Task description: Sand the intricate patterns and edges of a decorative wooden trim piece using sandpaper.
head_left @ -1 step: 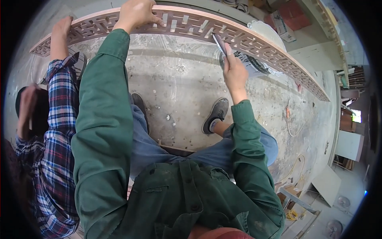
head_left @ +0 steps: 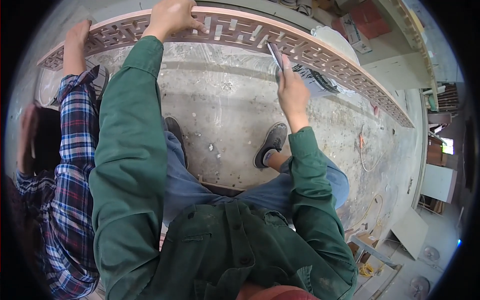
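Observation:
A long, narrow fretwork panel of pinkish-brown material, cut through with a geometric pattern, stands on edge across the far side. My left hand grips its upper edge left of centre, thumb on the near face. Between the fingers and thumb of my right hand is a thin flat tool, like a narrow blade or file. Its tip meets the cut-outs right of centre; its exact kind is unclear. Farther left, a co-worker's hand holds the same panel.
Behind the panel's right half stands a white bucket. The co-worker's plaid sleeve runs beside my left arm. My shoes are on the stained concrete floor. Cords lie to the right, with a cardboard box lower down.
My right hand has shifted slightly toward me and left, the tool still at the cut-outs. The co-worker's other hand, blurred, has moved a little left. My left hand stays put.

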A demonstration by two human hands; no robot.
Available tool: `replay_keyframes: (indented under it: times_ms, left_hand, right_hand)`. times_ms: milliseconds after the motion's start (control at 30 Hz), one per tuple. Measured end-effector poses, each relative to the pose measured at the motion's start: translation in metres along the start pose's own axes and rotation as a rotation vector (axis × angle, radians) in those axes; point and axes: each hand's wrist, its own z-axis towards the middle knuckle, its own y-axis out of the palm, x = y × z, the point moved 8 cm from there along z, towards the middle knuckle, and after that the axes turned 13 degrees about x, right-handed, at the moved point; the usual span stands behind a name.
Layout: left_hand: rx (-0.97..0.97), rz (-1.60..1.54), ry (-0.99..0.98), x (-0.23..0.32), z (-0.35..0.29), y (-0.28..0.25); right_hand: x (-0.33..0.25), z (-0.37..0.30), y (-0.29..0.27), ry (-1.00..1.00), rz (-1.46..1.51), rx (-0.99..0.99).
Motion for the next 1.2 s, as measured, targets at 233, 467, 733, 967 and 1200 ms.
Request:
replay_keyframes:
  times_ms: [233,467,733,967,1200]
  left_hand:
    - [0.032,-0.088,-0.073,-0.007,0.004,0.006]
    - [-0.021,0.011,0.001,-0.002,0.006,0.008]
    - [-0.043,0.032,-0.029,-0.002,0.017,0.009]
    - [-0.011,0.004,0.066,-0.006,0.018,0.026]
    - [-0.034,-0.036,0.02,-0.011,0.026,0.031]
  right_hand:
    - [-0.02,0.046,0.032,0.071,-0.112,-0.331]
    - [-0.037,0.017,0.015,-0.14,-0.279,-0.344]
    - [-0.035,0.065,0.033,-0.055,-0.271,-0.429]
    - [-0.035,0.038,0.036,-0.028,-0.256,-0.435]
    - [-0.041,0.062,0.058,-0.096,-0.217,-0.381]
